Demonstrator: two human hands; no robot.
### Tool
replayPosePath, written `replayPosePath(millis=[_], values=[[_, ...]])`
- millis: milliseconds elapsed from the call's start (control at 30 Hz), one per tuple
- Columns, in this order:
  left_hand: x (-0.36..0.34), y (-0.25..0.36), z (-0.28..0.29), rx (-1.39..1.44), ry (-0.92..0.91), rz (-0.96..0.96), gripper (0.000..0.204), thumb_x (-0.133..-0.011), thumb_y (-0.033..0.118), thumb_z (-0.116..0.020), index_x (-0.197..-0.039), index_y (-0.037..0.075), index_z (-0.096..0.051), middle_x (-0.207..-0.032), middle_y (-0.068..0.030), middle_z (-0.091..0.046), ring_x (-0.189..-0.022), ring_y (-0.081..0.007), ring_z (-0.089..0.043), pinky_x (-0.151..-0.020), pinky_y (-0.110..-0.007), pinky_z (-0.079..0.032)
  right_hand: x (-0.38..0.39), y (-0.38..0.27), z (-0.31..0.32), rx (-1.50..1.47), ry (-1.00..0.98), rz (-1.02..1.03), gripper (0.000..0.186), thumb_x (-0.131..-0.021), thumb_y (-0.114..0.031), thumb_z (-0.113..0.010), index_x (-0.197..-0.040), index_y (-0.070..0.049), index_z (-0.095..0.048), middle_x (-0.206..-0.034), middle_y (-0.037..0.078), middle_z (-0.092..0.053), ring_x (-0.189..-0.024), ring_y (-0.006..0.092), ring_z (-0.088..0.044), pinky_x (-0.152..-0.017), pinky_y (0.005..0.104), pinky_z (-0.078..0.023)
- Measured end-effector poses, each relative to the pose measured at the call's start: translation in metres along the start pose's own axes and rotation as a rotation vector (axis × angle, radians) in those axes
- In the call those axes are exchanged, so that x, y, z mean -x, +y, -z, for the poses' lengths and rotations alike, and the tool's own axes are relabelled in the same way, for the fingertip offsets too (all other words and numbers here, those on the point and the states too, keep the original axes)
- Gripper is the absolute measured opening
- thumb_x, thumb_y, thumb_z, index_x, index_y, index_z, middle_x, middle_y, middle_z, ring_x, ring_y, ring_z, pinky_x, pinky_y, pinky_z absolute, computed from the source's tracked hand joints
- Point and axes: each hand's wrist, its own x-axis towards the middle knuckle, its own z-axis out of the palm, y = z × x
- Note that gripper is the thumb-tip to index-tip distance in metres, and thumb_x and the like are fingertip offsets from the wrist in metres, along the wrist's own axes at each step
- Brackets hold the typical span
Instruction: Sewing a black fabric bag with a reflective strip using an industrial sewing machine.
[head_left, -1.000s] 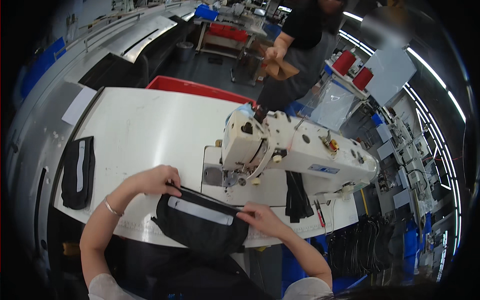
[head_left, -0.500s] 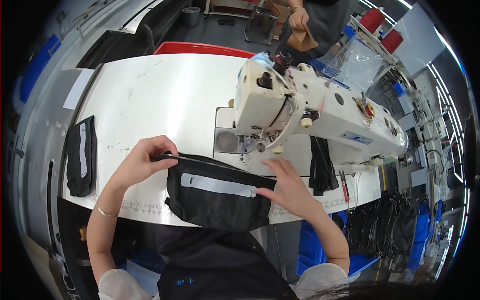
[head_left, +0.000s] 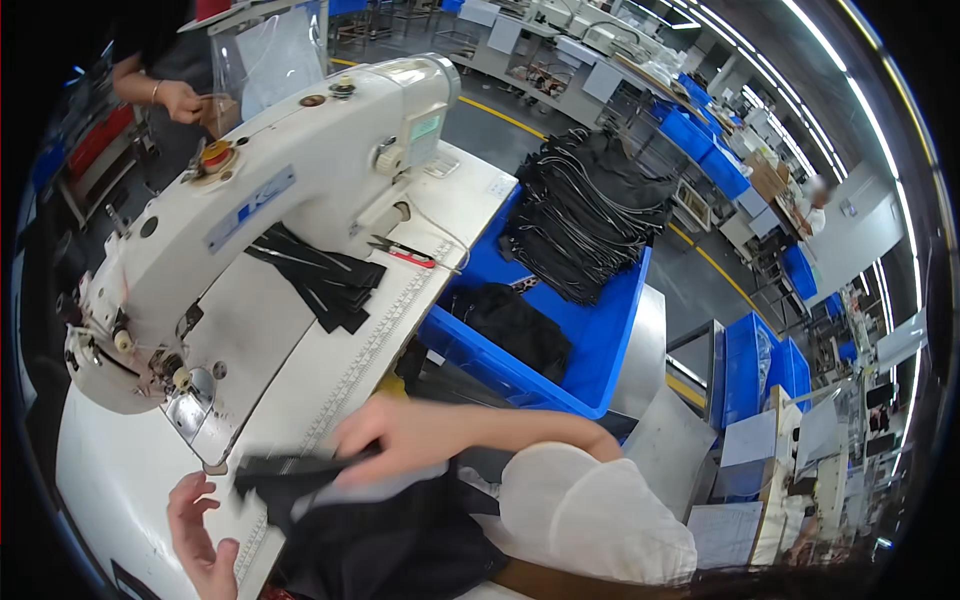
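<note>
My right hand [head_left: 395, 440] is smeared by motion, its fingers closed on a black zippered pouch [head_left: 290, 478] at the table's front edge. A pale patch shows on the pouch just below this hand. At the lower left, my left hand [head_left: 203, 535] is open, fingers spread and apart from the pouch, with nothing in it. Beyond both hands stands a white sewing machine [head_left: 270, 190]; its needle area is past the pouch. Black zipper strips [head_left: 318, 278] lie on the table under the machine's arm, with red-handled thread snips [head_left: 403, 252] beside them.
Right of the table, a blue bin [head_left: 500, 375] holds a tall stack of black zippered pieces [head_left: 595, 205] and a dark bundle [head_left: 515, 330]. Another person's hand [head_left: 180, 100] holds something brown at the upper left. More blue bins [head_left: 750, 370] stand farther right.
My view has swung to the right, bringing the blue bin fully into sight. My left hand has let go of the pouch; my right hand now holds it alone.
</note>
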Motion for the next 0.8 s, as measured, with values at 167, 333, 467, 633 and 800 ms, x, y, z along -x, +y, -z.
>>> replayPosePath(millis=[167, 333, 467, 633, 800], values=[[-0.007, -0.025, -0.047, 0.01, 0.04, 0.107, 0.039, -0.076, 0.014, -0.068, -0.109, -0.001, -0.053, -0.109, -0.0098, -0.053, -0.093, -0.0176, -0.053, -0.077, -0.027, -0.041, 0.144, -0.005, 0.099, 0.805, 0.696, -0.279, 0.025, -0.083, -0.01, -0.059, -0.108, -0.005, -0.058, -0.073, 0.011, -0.059, -0.061, 0.0166, -0.057, -0.056, 0.033, -0.047], [-0.011, -0.039, -0.069, -0.066, -0.062, 0.133, 0.038, -0.079, 0.001, -0.06, -0.116, 0.002, -0.052, -0.122, -0.0105, -0.05, -0.101, -0.0189, -0.052, -0.082, -0.029, -0.041, 0.194, 0.08, 0.106, 1.284, 0.504, -0.582, 0.049, -0.08, -0.004, -0.051, -0.129, -0.008, -0.044, -0.07, 0.01, -0.058, -0.064, 0.0282, -0.062, -0.057, 0.0378, -0.05], [-0.013, -0.042, -0.074, -0.126, -0.078, 0.172, 0.035, -0.081, 0.003, -0.058, -0.115, 0.0, -0.052, -0.122, -0.0111, -0.049, -0.103, -0.0186, -0.05, -0.084, -0.027, -0.039, 0.211, 0.138, 0.09, 0.955, 0.313, -0.373, 0.038, -0.084, -0.008, -0.053, -0.122, -0.006, -0.051, -0.071, 0.012, -0.059, -0.068, 0.0278, -0.062, -0.061, 0.0382, -0.05], [-0.012, -0.025, -0.088, -0.127, -0.069, 0.182, 0.023, -0.086, 0.006, -0.055, -0.108, -0.001, -0.055, -0.113, -0.0088, -0.053, -0.093, -0.0143, -0.052, -0.08, -0.026, -0.041, 0.234, 0.174, 0.098, 1.24, 0.458, -0.384, 0.041, -0.086, -0.026, -0.059, -0.124, -0.014, -0.055, -0.133, 0.021, -0.038, -0.125, 0.0415, -0.034, -0.096, 0.0575, -0.034], [-0.019, 0.014, -0.111, 0.123, -0.209, 0.111, 0.023, -0.093, 0.015, -0.05, -0.093, -0.004, -0.062, -0.092, -0.0162, -0.062, -0.077, -0.0194, -0.06, -0.072, -0.03, -0.048, 0.232, 0.255, 0.077, 1.324, 0.085, -0.767, 0.046, -0.08, -0.042, -0.058, -0.121, -0.02, -0.06, -0.151, 0.024, -0.003, -0.136, 0.0526, 0.0, -0.098, 0.0748, -0.005]])
